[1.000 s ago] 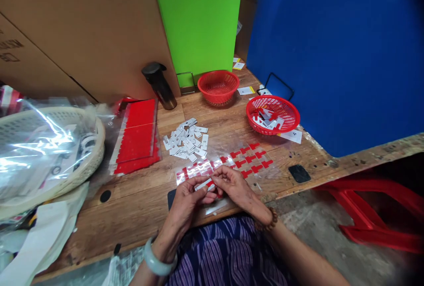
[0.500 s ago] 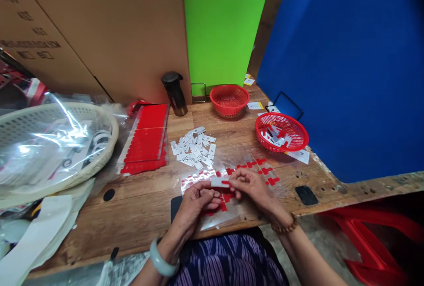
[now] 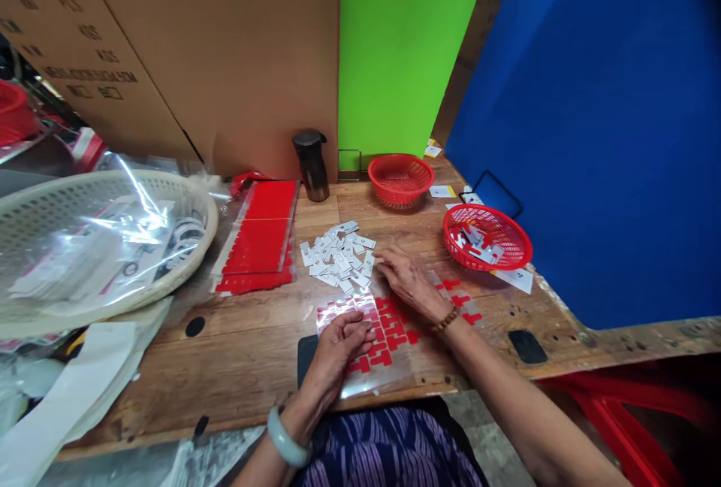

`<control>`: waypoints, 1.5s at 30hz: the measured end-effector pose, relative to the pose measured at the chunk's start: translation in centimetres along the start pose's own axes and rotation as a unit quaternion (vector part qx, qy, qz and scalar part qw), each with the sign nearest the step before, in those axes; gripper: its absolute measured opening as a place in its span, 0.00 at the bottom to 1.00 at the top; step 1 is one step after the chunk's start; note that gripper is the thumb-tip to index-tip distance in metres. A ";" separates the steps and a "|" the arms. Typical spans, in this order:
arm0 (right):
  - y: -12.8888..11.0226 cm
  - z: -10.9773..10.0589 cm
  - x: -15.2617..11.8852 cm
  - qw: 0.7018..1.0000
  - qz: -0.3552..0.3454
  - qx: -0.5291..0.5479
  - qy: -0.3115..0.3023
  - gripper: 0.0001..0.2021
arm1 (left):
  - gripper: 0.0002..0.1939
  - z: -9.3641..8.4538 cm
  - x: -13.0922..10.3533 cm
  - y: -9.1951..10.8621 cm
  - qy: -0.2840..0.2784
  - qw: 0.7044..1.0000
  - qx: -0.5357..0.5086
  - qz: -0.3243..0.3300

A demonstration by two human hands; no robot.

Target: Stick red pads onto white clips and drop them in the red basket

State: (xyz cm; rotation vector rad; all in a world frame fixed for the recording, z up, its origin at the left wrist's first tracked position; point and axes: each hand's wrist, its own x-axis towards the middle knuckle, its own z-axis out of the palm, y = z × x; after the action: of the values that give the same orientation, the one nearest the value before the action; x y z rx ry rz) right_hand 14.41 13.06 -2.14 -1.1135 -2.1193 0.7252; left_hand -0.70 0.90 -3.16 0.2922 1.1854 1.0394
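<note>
Some tags sit in the basket, a pile remains by the half-curled right hand, hold unclear, and the loosely open left hand seems empty over stickers.

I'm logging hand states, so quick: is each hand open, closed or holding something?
Left hand: loosely curled over the red-patterned sheet; no held piece visible, grip unclear.
Right hand: beside the white pieces; whether holding one cannot be told.
</note>
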 end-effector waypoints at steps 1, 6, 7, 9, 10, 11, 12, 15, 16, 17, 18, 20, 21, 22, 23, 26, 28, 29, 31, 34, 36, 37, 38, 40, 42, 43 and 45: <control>0.2 0.3 0.5 0.998 -0.037 -0.043 -0.037 0.14 | 0.17 0.0 0.1 0.0 0.002 1.000 0.000 -0.001; 1.4 0.5 2.3 0.972 -0.070 -0.154 -0.164 0.15 | 0.14 0.0 0.2 -0.1 -0.001 1.000 0.001 -0.004; 1.6 0.4 2.5 0.969 -0.067 -0.160 -0.173 0.13 | 0.14 0.0 0.2 -0.1 -0.001 1.000 0.002 -0.004; 1.8 0.2 2.6 0.968 -0.060 -0.162 -0.184 0.10 | 0.14 0.1 0.1 0.0 0.000 1.000 0.005 -0.004; 1.9 0.2 2.6 0.967 -0.054 -0.161 -0.188 0.08 | 0.13 0.1 0.1 0.0 0.001 1.000 0.006 -0.003; 2.0 0.1 2.5 0.967 -0.048 -0.160 -0.193 0.06 | 0.13 0.1 0.1 0.0 0.001 1.000 0.005 -0.003; 2.0 0.0 2.4 0.967 -0.039 -0.159 -0.198 0.05 | 0.13 0.1 0.1 0.0 0.001 1.000 0.004 -0.001; 1.9 -0.1 1.8 0.966 -0.011 -0.160 -0.203 0.05 | 0.14 0.0 0.1 -0.1 -0.002 1.000 -0.001 0.001; 1.9 -0.1 1.6 0.966 -0.003 -0.162 -0.202 0.05 | 0.13 0.0 0.2 -0.1 -0.004 1.000 -0.001 0.000; 1.8 -0.1 1.4 0.966 0.003 -0.166 -0.200 0.07 | 0.13 0.0 0.2 -0.1 -0.004 1.000 -0.001 0.000; 1.7 0.0 1.2 0.965 0.009 -0.172 -0.197 0.08 | 0.13 0.0 0.2 -0.2 -0.004 1.000 0.000 -0.001; 1.5 0.0 0.9 0.963 0.014 -0.190 -0.191 0.09 | 0.12 0.0 0.3 -0.2 0.001 1.000 0.005 -0.001; 1.4 0.1 0.7 0.961 0.014 -0.202 -0.187 0.09 | 0.12 0.0 0.3 -0.2 0.004 1.000 0.007 -0.001; 1.2 0.1 0.6 0.959 0.011 -0.215 -0.184 0.08 | 0.11 0.1 0.3 -0.2 0.006 1.000 0.009 -0.001; 1.0 0.2 0.5 0.956 0.007 -0.229 -0.183 0.08 | 0.11 0.1 0.3 -0.2 0.007 1.000 0.010 -0.001; 0.2 0.4 0.2 0.945 -0.013 -0.267 -0.187 0.12 | 0.11 0.1 0.1 -0.2 0.007 1.000 0.010 0.000; -0.4 0.5 0.2 0.937 -0.029 -0.288 -0.196 0.15 | 0.12 0.0 0.1 -0.2 0.008 1.000 0.012 0.005; -0.6 0.5 0.2 0.932 -0.038 -0.297 -0.202 0.16 | 0.12 -0.1 0.0 -0.1 0.010 1.000 0.015 0.009; -1.0 0.4 0.4 0.924 -0.056 -0.310 -0.218 0.18 | 0.12 -0.2 0.0 0.0 0.014 0.999 0.024 0.015; -1.1 0.3 0.7 0.915 -0.077 -0.319 -0.236 0.18 | 0.12 -0.1 -0.1 0.2 0.021 0.999 0.039 0.019; -1.1 0.1 0.9 0.913 -0.083 -0.320 -0.238 0.18 | 0.12 0.0 -0.1 0.3 0.021 0.999 0.044 0.018; -1.1 0.0 1.0 0.914 -0.084 -0.318 -0.236 0.18 | 0.12 0.0 -0.1 0.3 0.021 0.999 0.046 0.017; -1.0 -0.2 1.1 0.917 -0.082 -0.315 -0.232 0.18 | 0.12 0.0 -0.1 0.3 0.021 0.999 0.046 0.016; -0.9 -0.8 1.4 0.925 -0.074 -0.303 -0.218 0.19 | 0.12 0.0 -0.1 0.4 0.023 0.999 0.045 0.017; -0.8 -1.5 1.5 0.932 -0.061 -0.295 -0.202 0.21 | 0.12 0.0 0.0 0.5 0.020 0.999 0.044 0.017; -0.8 -1.7 1.4 0.938 -0.052 -0.286 -0.187 0.22 | 0.13 0.1 0.0 0.5 0.016 0.999 0.043 0.017; -0.9 -1.8 0.9 0.968 -0.015 -0.211 -0.133 0.23 | 0.14 0.3 0.0 0.7 0.007 0.999 0.035 0.021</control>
State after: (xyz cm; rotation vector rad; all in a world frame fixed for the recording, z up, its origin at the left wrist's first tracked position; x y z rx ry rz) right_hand 14.90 13.71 -0.12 -1.2525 -2.5972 0.4359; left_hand -0.78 1.37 -2.53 0.3657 1.2347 1.0401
